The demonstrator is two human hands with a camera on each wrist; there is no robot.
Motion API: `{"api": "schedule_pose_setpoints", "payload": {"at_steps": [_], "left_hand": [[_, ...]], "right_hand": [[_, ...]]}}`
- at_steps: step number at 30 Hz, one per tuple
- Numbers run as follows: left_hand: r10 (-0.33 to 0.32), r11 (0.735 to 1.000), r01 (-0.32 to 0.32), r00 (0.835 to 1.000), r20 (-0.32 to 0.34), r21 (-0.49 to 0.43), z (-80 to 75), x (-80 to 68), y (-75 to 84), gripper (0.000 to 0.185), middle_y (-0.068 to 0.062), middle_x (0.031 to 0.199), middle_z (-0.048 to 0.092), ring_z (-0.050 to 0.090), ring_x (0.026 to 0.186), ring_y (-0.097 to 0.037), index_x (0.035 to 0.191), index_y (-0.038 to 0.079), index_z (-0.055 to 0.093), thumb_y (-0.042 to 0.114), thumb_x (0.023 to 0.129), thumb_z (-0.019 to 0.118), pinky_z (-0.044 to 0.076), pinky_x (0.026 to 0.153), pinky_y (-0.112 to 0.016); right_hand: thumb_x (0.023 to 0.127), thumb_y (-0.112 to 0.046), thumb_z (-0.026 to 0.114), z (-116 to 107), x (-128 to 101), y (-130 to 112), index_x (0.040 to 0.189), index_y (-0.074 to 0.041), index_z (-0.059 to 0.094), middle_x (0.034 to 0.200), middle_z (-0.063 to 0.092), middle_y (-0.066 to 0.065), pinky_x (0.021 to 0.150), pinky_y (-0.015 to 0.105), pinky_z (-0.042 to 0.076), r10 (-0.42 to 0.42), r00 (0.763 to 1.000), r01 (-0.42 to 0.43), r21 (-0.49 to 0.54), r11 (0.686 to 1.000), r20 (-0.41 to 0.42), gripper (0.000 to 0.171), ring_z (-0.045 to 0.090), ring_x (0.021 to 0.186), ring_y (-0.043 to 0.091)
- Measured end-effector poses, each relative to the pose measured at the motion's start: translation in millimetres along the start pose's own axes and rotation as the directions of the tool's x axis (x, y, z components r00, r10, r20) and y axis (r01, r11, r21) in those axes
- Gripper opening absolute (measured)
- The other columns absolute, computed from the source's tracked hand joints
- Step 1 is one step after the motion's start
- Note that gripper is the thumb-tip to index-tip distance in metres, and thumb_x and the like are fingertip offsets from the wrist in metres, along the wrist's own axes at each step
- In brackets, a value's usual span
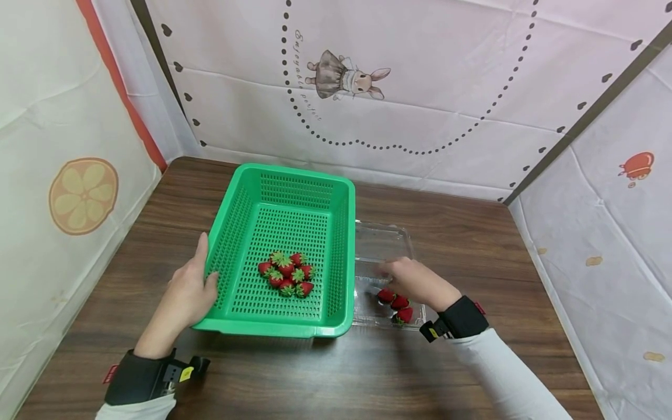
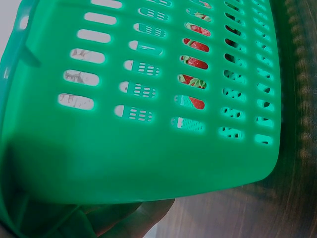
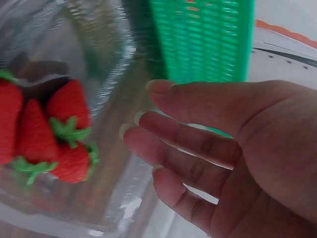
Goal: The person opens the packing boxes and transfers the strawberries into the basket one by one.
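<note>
My left hand (image 1: 186, 291) grips the left rim of a green perforated plastic basket (image 1: 294, 170), with the thumb over the inside of the rim. In the left wrist view some fingers (image 2: 143, 218) show beneath the basket's edge. Several red strawberries (image 1: 285, 267) with green leaves lie bunched in the basket. To its right is a clear plastic clamshell box (image 1: 380, 233) holding several more strawberries (image 3: 34, 131). Above this box is my right hand (image 1: 417, 282), its fingers spread loosely and holding nothing. In the right wrist view the fingertips are apart from the berries.
Dark wood-grain tabletop (image 1: 451, 227) lies under the basket and the box. Printed white cloth (image 1: 336, 128) hangs behind the table and along both sides. The basket's right side stands close against the clear box.
</note>
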State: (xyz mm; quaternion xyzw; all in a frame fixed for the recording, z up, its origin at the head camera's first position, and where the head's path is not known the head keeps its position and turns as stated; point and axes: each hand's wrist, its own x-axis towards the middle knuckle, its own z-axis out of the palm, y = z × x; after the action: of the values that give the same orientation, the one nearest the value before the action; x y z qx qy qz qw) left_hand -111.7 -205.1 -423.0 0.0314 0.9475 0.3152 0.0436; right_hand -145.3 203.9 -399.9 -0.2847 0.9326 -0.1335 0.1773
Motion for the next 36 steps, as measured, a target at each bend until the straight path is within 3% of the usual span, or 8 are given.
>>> {"api": "schedule_pose_setpoints", "payload": {"at_steps": [7,21,30,36], "left_hand": [[0.004,1.000,-0.004,1.000,-0.001,-0.001,0.1,-0.2,-0.1,0.081,-0.041,0.146,0.029,0.044,0.121,-0.058,0.154,0.006,-0.013,0.005,0.098,0.045,0.042,0.087,-0.066],[0.006,1.000,-0.006,1.000,-0.004,0.000,-0.2,-0.8,0.1,0.080,-0.041,0.146,0.029,0.044,0.121,-0.057,0.154,0.006,-0.013,0.005,0.098,0.044,0.042,0.086,-0.066],[0.013,1.000,-0.013,1.000,-0.011,-0.002,0.4,-0.3,-0.7,0.080,-0.041,0.144,0.032,0.048,0.117,-0.057,0.154,0.005,-0.012,0.004,0.097,0.045,0.044,0.083,-0.064],[0.013,1.000,-0.013,1.000,-0.006,0.000,0.4,-0.6,-1.2,0.080,-0.041,0.145,0.032,0.049,0.116,-0.056,0.154,0.006,-0.012,0.005,0.098,0.045,0.044,0.083,-0.063]], "right_hand": [[0.082,-0.009,0.076,15.4,3.3,9.5,0.097,-0.008,0.071,0.082,0.068,0.002,0.066,0.028,0.054,0.034,0.997,-0.030,-0.060,0.998,0.066,0.016,0.060,0.070,0.009],[0.077,-0.009,0.081,27.3,12.1,14.9,0.099,-0.009,0.073,0.087,0.070,0.004,0.071,0.032,0.056,0.040,0.994,-0.021,-0.188,0.982,0.100,0.023,0.062,0.076,0.014],[0.085,-0.016,0.073,20.1,11.7,10.1,0.089,-0.012,0.070,0.075,0.062,-0.002,0.060,0.026,0.049,0.040,0.995,-0.026,-0.144,0.989,0.094,0.006,0.055,0.065,0.008],[0.088,-0.017,0.069,3.8,7.3,-2.2,0.108,-0.011,0.070,0.089,0.068,0.000,0.063,0.024,0.046,-0.038,0.998,0.039,-0.025,0.999,0.051,0.021,0.055,0.067,0.004]]}}
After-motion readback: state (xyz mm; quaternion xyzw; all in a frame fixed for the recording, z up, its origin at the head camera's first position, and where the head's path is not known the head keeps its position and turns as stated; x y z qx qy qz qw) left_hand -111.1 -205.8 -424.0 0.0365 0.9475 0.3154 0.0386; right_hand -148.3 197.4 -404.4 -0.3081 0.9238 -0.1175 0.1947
